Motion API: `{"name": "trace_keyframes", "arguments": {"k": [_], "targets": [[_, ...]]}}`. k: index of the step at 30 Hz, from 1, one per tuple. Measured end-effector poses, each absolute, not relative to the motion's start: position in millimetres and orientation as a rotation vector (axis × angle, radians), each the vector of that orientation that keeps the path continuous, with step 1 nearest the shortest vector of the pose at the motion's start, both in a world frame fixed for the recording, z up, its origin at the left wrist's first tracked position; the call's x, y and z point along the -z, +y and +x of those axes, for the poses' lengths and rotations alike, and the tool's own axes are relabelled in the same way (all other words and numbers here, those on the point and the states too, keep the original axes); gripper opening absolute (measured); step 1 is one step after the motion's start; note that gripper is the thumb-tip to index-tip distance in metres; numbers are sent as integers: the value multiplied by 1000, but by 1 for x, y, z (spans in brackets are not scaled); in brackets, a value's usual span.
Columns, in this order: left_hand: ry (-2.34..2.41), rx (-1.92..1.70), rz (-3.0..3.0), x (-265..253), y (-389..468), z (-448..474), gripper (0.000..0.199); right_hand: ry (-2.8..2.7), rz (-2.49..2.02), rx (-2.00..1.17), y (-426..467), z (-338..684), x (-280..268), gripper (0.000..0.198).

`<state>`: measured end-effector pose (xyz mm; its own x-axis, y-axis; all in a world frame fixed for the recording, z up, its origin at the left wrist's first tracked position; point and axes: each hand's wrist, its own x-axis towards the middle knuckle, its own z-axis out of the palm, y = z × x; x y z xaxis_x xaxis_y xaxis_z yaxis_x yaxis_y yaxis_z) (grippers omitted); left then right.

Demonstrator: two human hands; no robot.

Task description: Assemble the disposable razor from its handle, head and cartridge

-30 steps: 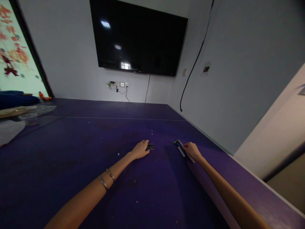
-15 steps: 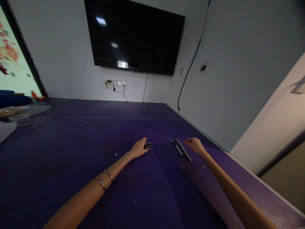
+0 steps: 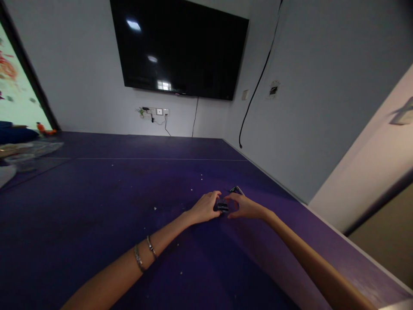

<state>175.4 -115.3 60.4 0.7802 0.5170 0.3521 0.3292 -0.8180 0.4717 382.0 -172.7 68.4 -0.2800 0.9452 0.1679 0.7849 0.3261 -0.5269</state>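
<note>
Your left hand (image 3: 204, 208) pinches a small dark piece (image 3: 222, 207) between thumb and fingers, just below right of the frame's centre; your right hand (image 3: 248, 207), thumb and fingers spread, stands just beside it. Your step seems a two-handed hold; the next move likely calls for closing those right fingers on the piece.

Looks like someone's home tbh: big TV (image 3: 180, 49) on the wall (image 3: 80, 64), sockets (image 3: 159, 111) below, red decorations (image 3: 7, 69) far left.
</note>
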Motion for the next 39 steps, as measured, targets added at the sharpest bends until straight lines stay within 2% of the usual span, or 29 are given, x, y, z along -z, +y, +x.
{"name": "trace_keyframes", "arguments": {"k": [6,12,20,29,39], "targets": [[570,-670,2562,-61,-123,176,60,-2156,-1554,-435,-178,395,-77,50],[613,-721,2527,-59,-115,166,49,-2010,-1821,-597,-173,471,-90,52],[727,-746,2436,-50,-101,149,44,-1878,-2149,-759,-153,554,-66,66],[771,-732,2413,-47,-95,137,45,-1953,-2210,-902,-139,554,-55,78],[846,-691,2420,-47,-91,129,45,-1845,-2204,-922,-143,548,-57,77]]}}
